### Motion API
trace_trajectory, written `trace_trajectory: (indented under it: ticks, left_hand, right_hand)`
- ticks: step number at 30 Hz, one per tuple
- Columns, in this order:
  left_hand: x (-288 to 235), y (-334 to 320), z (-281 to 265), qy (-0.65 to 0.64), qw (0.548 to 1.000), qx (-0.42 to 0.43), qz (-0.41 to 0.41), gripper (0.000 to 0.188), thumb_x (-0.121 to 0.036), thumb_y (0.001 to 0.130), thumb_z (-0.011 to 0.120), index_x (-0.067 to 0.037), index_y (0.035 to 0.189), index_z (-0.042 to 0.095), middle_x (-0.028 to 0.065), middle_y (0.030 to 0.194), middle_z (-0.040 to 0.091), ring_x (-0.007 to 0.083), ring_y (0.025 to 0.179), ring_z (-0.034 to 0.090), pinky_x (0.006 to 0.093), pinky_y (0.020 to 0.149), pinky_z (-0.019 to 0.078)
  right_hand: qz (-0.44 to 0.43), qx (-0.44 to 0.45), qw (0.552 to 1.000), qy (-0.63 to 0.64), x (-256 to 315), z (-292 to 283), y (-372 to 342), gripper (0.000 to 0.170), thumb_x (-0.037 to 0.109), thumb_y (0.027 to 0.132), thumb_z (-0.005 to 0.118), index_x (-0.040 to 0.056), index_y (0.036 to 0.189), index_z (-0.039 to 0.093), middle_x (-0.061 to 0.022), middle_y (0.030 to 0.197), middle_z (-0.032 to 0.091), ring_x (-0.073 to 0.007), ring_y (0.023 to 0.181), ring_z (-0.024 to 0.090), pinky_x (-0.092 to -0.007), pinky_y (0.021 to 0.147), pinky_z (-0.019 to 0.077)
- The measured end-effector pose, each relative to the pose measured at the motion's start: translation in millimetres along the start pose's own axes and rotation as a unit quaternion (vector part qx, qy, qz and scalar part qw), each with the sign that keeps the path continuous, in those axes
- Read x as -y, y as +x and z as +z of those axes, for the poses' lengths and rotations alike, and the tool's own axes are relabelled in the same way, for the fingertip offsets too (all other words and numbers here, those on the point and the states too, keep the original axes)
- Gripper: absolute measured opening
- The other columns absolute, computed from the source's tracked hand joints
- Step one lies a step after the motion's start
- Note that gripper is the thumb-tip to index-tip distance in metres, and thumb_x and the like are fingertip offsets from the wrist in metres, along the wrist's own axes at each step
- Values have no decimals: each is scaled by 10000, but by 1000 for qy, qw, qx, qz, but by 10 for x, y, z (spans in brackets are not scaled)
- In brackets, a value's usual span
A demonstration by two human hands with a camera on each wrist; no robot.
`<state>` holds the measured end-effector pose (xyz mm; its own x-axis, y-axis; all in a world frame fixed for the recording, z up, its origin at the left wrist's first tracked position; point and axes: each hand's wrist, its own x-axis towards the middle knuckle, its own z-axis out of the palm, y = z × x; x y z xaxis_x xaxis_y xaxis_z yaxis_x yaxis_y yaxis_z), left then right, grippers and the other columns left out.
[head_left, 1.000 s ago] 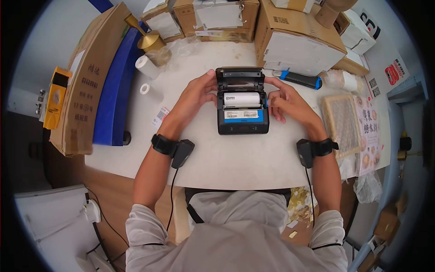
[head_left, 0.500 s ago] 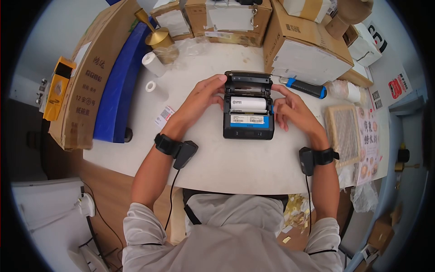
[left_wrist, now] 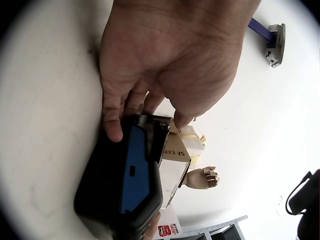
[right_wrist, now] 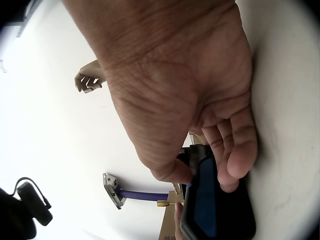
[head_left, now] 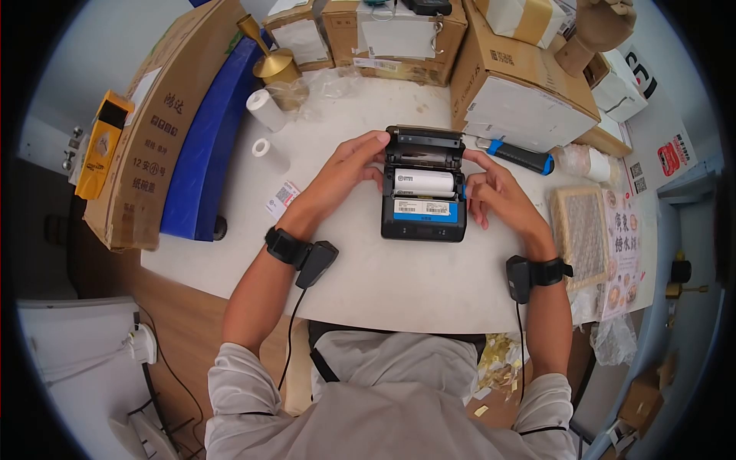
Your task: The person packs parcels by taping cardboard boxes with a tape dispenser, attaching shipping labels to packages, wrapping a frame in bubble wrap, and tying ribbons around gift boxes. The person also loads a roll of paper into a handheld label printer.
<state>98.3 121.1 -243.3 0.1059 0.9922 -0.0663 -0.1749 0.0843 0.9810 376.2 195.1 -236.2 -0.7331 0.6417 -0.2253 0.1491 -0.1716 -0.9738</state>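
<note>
A black and blue label printer [head_left: 423,231] stands on the table with its lid [head_left: 426,139] raised. Inside it lies a white paper roll [head_left: 423,182], and a printed label strip [head_left: 422,207] crosses the blue front part. My left hand [head_left: 345,170] holds the printer's left side, one fingertip at the lid's upper corner. In the left wrist view its thumb is by the lid edge and other fingers reach the black casing [left_wrist: 100,185]. My right hand [head_left: 504,195] grips the opposite side, its thumb at the blue side panel [right_wrist: 204,200] and its fingers bent against the casing.
Two white paper rolls [head_left: 266,111] stand at the left beside a blue panel [head_left: 201,169] and a tall carton [head_left: 146,153]. A blue and black utility knife [head_left: 521,156] lies behind the right hand. Cardboard boxes [head_left: 529,84] line the back; a wrapped frame [head_left: 580,234] lies at right.
The head view has shifted, so the printer and table appear slightly lower and further right. Both hands stay at the printer's sides, and its lid remains raised.
</note>
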Motion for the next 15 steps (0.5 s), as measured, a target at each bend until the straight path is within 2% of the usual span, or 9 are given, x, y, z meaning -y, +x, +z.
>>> trace_trajectory:
  ticks: [10, 12, 15]
  left_hand:
    - [9, 2, -15, -13, 1000, 2, -1, 424, -385, 1052, 497, -12, 1202, 633, 40, 1029, 655, 111, 929, 586, 252, 698, 512]
    - [3, 0, -46, 10, 999, 29, -24, 432, -390, 1060, 465, -48, 1291, 593, 28, 1181, 662, 96, 1033, 573, 259, 853, 459]
    - [-6, -5, -35, 10, 999, 27, -22, 410, -377, 1056, 479, -52, 1276, 596, 14, 1159, 664, 80, 1022, 573, 255, 851, 458]
  right_hand:
    - [-2, 5, 1000, 4, -3, -1, 2, 677, 36, 873, 531, -35, 1507, 305, -104, 739, 653, -109, 513, 579, -248, 443, 492]
    - [-4, 4, 1000, 0, 2, 2, -1, 675, 40, 874, 527, -33, 1507, 306, -103, 739, 653, -108, 515, 580, -247, 443, 493]
    - [-3, 5, 1000, -3, 5, 4, 1, 673, 37, 875, 517, -31, 1510, 304, -99, 738, 651, -107, 518, 581, -245, 441, 493]
